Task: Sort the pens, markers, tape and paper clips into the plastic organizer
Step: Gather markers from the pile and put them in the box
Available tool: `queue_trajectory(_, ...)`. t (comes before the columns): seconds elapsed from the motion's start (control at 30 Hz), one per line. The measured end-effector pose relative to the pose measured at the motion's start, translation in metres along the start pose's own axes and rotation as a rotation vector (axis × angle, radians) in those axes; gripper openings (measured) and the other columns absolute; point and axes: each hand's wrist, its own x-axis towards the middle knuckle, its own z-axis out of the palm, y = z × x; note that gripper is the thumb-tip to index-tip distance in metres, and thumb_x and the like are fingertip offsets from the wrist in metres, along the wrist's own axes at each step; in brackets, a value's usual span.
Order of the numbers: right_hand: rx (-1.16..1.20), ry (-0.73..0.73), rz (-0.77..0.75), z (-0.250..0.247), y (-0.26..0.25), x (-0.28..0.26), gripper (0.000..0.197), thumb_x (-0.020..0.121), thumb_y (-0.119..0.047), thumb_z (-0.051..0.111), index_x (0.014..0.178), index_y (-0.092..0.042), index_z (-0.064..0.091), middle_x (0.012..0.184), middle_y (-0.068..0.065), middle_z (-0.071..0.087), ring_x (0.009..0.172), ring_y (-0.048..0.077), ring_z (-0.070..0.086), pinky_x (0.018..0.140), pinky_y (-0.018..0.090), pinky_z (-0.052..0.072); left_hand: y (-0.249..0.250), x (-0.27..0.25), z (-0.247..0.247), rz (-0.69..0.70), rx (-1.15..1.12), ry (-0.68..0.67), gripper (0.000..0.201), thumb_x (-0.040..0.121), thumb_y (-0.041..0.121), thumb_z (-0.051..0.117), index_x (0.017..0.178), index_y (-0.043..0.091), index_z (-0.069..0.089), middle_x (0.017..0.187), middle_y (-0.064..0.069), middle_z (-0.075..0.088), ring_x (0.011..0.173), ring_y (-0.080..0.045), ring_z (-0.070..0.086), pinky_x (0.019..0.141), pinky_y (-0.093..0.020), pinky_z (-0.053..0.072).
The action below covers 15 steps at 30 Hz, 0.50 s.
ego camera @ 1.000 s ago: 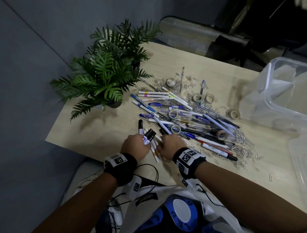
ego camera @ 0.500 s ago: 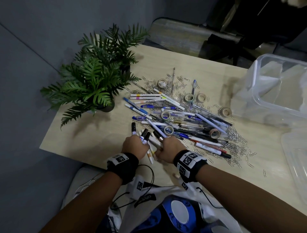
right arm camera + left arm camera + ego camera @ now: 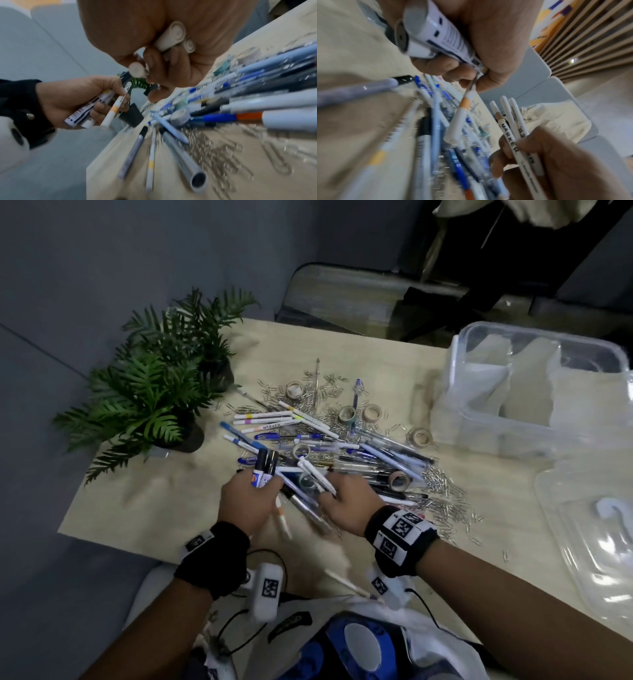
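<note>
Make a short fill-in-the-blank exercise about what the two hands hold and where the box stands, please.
1. The left hand holds thick markers with ____ caps.
2. The thin marker pinched by the left hand has an ____ band.
3. The right hand holds thin white pens; one reads ____.
4. The clear organizer stands on the person's ____ side.

Missing words: black; orange; MARKER; right

The table (image 3: 342, 344) is pale wood-grain laminate, matt. The organizer (image 3: 534, 392) is clear, glossy plastic that catches the light, as does its lid (image 3: 589, 546). The paper clips (image 3: 445, 501) glint as bright metal wire. The pens (image 3: 387, 460) have smooth plastic barrels, some clear, some opaque. The thin markers (image 3: 513, 136) look matt white; the fat markers (image 3: 440, 33) wear glossy printed labels. The tape rolls (image 3: 346, 413) look papery and dull. The wristbands (image 3: 219, 556) are black cloth.
</note>
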Motion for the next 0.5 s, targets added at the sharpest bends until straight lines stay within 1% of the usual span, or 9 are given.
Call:
queue_trajectory(0.07,0.099,0.070,-0.004,-0.026,0.002,-0.011,0.026,0.085,-0.039,0.039,0.086,-0.017,0.052,0.071,0.007,0.063,0.062,0.025,0.059,0.059,0.034,0.048,0.031,-0.007,0.004,0.041,-0.097,-0.036,0.030,0.083,0.024,0.061,0.057,0.013,0.049,0.053,-0.001,0.049,0.053,-0.019,0.043,0.054,-0.030,0.037)
queue_trajectory(0.1,0.151,0.116,0.004,-0.039,0.004,-0.016,0.020,0.090,-0.035,0.041,0.087,-0.019,0.052,0.072,0.005,0.063,0.061,0.022,0.059,0.058,0.032,0.047,0.047,-0.009,0.009,0.054,-0.149,-0.074,0.028,0.082,0.023,0.059,0.057,0.014,0.048,0.054,-0.003,0.048,0.053,-0.020,0.042,0.052,-0.028,0.037)
queue_trajectory(0.17,0.244,0.238,0.026,-0.067,0.012,-0.025,0.012,0.096,-0.023,0.046,0.087,-0.021,0.054,0.069,0.001,0.059,0.057,0.016,0.055,0.056,0.030,0.044,0.084,-0.014,0.025,0.042,-0.300,-0.200,0.020,0.079,0.024,0.059,0.062,0.015,0.051,0.062,-0.008,0.047,0.054,-0.020,0.044,0.049,-0.026,0.034)
queue_trajectory(0.2,0.260,0.313,0.027,-0.081,0.018,-0.030,0.012,0.098,-0.020,0.047,0.091,-0.019,0.056,0.070,0.000,0.058,0.059,0.015,0.053,0.057,0.029,0.043,0.103,-0.018,0.035,0.028,-0.379,-0.264,0.016,0.080,0.023,0.058,0.067,0.014,0.053,0.064,-0.009,0.049,0.052,-0.020,0.044,0.047,-0.027,0.031)
queue_trajectory(0.27,0.274,0.449,0.038,-0.112,0.034,-0.039,0.014,0.100,-0.022,0.045,0.099,-0.014,0.057,0.073,0.002,0.059,0.064,0.019,0.054,0.060,0.031,0.042,0.144,-0.025,0.058,0.029,-0.480,-0.366,0.011,0.083,0.016,0.056,0.074,0.009,0.056,0.062,-0.006,0.053,0.047,-0.016,0.039,0.046,-0.025,0.027)
queue_trajectory(0.33,0.318,0.534,0.067,-0.143,0.052,-0.048,0.022,0.102,-0.032,0.044,0.103,-0.014,0.056,0.072,0.001,0.059,0.064,0.019,0.055,0.061,0.033,0.043,0.186,-0.033,0.082,0.059,-0.496,-0.464,0.009,0.082,0.011,0.053,0.078,0.005,0.057,0.059,-0.006,0.054,0.046,-0.015,0.035,0.045,-0.025,0.026)
queue_trajectory(0.4,0.401,0.577,0.100,-0.173,0.075,-0.059,0.028,0.101,-0.040,0.042,0.106,-0.016,0.055,0.068,-0.005,0.055,0.058,0.016,0.051,0.059,0.033,0.043,0.224,-0.038,0.107,0.082,-0.480,-0.558,0.008,0.081,0.012,0.053,0.077,0.006,0.057,0.061,-0.006,0.052,0.047,-0.015,0.036,0.043,-0.023,0.028)
queue_trajectory(0.43,0.463,0.587,0.113,-0.186,0.086,-0.064,0.029,0.102,-0.040,0.042,0.108,-0.016,0.056,0.067,-0.006,0.053,0.056,0.015,0.049,0.059,0.035,0.042,0.241,-0.040,0.120,0.083,-0.466,-0.598,0.008,0.082,0.013,0.054,0.079,0.007,0.058,0.060,-0.004,0.051,0.046,-0.015,0.037,0.042,-0.022,0.029)
queue_trajectory(0.5,0.636,0.595,0.132,-0.211,0.105,-0.078,0.025,0.104,-0.032,0.040,0.111,-0.014,0.055,0.070,-0.002,0.049,0.054,0.015,0.046,0.056,0.035,0.042,0.273,-0.043,0.146,0.074,-0.439,-0.671,0.010,0.084,0.013,0.053,0.087,0.006,0.060,0.056,-0.001,0.047,0.044,-0.015,0.037,0.042,-0.021,0.031)
